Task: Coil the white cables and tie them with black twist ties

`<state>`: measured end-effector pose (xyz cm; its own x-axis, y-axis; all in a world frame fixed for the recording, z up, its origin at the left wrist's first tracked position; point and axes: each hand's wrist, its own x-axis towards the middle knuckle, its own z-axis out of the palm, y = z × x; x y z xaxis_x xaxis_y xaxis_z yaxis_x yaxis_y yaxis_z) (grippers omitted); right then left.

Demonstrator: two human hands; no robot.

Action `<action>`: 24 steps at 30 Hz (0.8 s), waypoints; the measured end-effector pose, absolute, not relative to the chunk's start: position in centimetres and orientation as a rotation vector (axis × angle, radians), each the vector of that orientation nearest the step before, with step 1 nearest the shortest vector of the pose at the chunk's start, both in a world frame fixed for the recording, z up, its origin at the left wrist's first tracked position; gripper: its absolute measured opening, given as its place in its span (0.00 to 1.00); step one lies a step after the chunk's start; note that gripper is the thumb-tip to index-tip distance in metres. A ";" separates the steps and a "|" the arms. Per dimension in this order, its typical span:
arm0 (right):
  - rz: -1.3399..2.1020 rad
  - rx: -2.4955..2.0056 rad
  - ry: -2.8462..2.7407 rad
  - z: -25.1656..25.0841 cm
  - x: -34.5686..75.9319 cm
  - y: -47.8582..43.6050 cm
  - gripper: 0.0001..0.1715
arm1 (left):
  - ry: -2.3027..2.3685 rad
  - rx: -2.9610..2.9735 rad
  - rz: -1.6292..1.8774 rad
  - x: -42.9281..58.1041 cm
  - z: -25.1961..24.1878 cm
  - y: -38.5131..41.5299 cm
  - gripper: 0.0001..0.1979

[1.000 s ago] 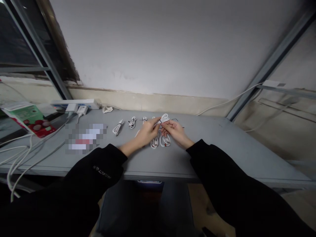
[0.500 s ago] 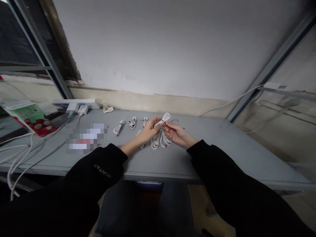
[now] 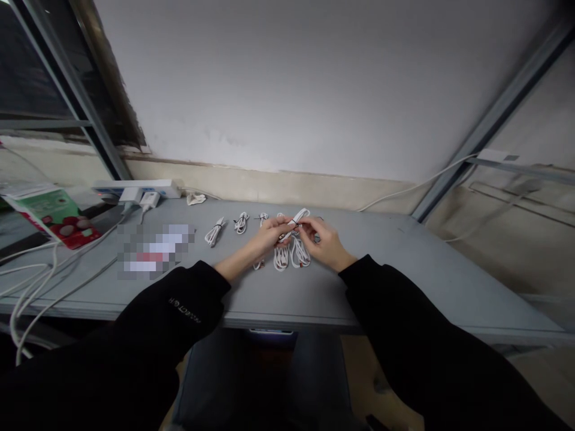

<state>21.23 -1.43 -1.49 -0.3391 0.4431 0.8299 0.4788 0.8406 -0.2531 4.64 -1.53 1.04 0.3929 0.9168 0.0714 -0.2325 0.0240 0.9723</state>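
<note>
Two bare hands meet mid-table, the left hand and right hand both pinching a looped white cable between their fingertips, just above the grey table. Two red-marked white coils lie directly below at six o'clock, and three small tied cable bundles sit at ten o'clock. Farther out at nine o'clock are a white power strip and a printed carton.
</note>
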 end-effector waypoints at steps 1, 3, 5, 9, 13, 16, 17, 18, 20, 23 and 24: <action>-0.138 -0.679 -2.000 -1.4 21.4 -1.4 0.09 | 0.722 1.195 1.019 4.7 1.1 -1.6 0.02; -0.284 -0.682 -2.040 -1.3 21.6 -1.4 0.09 | 0.715 1.143 1.020 4.7 1.2 -1.6 0.03; -0.380 -0.690 -2.080 -1.2 21.8 -1.3 0.10 | 0.708 1.109 1.032 4.7 1.3 -1.7 0.04; -0.397 -0.672 -2.059 -1.3 21.6 -1.3 0.11 | 0.689 1.078 0.999 4.8 1.4 -1.8 0.05; -0.184 -0.713 -1.908 -1.4 20.9 -1.6 0.10 | 0.674 1.027 1.010 5.1 1.5 -2.0 0.06; 0.020 -0.784 -1.805 -1.6 20.5 -1.8 0.12 | 0.658 1.013 1.033 5.3 1.4 -2.1 0.06; 0.081 -0.800 -1.782 -1.7 20.4 -1.8 0.12 | 0.654 1.008 1.033 5.4 1.3 -2.1 0.06; 0.132 -0.813 -1.766 -1.8 20.3 -1.8 0.13 | 0.651 1.001 1.031 5.4 1.3 -2.0 0.05; 0.173 -0.836 -1.757 -1.9 20.3 -1.7 0.14 | 0.645 0.986 1.031 5.4 1.2 -1.9 0.06; 0.065 -0.853 -1.809 -1.9 20.4 -1.7 0.15 | 0.639 0.994 1.023 5.3 1.1 -1.9 0.06; 0.004 -0.854 -1.837 -1.8 20.5 -1.7 0.15 | 0.642 1.003 1.016 5.3 1.0 -1.9 0.07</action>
<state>20.50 -1.73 -1.84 -0.1838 0.5522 0.8132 0.5485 0.7441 -0.3813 5.33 -1.92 1.04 0.4136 0.9105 0.0036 -0.3875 0.1724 0.9056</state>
